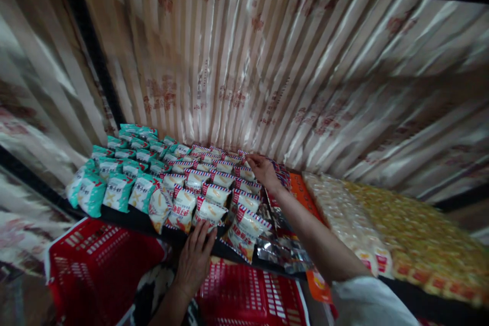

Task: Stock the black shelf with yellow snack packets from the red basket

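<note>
Rows of small white snack bags (216,194) with red-and-blue striped edges stand upright on a dark shelf. My left hand (196,254) is at the front edge, fingers stretched out against the lower part of a front snack bag (209,211). Farther back, my right hand (263,170) reaches over the right side of the rows. Its fingers are bent together at the top edge of a back snack bag (244,172); the fingertips are small and dim. A larger striped bag (246,232) leans at the front right corner of the rows.
Teal-and-white snack bags (116,191) fill the shelf's left end. To the right lie orange packs (303,193), clear packs of pale pieces (340,209) and yellow packs (412,229). Red baskets (103,265) sit below the front edge. A wrinkled printed sheet (229,61) hangs behind.
</note>
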A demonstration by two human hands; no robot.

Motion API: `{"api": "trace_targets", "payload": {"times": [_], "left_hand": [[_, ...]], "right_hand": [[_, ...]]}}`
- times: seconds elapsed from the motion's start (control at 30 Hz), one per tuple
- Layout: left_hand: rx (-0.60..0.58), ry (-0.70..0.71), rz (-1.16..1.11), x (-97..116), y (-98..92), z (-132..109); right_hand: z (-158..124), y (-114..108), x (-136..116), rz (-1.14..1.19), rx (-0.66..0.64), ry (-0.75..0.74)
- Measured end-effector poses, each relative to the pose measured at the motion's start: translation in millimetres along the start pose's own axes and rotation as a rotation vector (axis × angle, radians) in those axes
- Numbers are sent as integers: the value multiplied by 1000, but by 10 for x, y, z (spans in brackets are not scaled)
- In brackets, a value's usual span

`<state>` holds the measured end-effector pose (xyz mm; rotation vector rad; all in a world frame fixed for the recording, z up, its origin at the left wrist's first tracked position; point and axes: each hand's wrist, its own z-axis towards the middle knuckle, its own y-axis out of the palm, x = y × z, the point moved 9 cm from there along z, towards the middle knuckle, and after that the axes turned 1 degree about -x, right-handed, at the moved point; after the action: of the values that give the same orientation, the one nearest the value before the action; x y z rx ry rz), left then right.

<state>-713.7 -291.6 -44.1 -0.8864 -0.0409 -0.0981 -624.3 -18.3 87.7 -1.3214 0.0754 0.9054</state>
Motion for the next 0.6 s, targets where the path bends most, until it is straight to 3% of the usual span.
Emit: {"api": "trace_targets", "payload": {"times": [0.13, 0.33, 0.47, 0.6], "left_hand": [[-39, 9, 8, 15, -26, 3], [-59, -1, -19, 1, -78, -25], [-43, 38, -35, 32, -101, -67], [-62, 35, -26, 33, -61, -107]], "right_hand": [[-575, -235, -148, 245, 104, -23], [-1605, -415, -354, 200, 238, -117], [-2213, -243, -247, 55, 292, -92], [-2537, 47, -87, -17, 251, 7]]}}
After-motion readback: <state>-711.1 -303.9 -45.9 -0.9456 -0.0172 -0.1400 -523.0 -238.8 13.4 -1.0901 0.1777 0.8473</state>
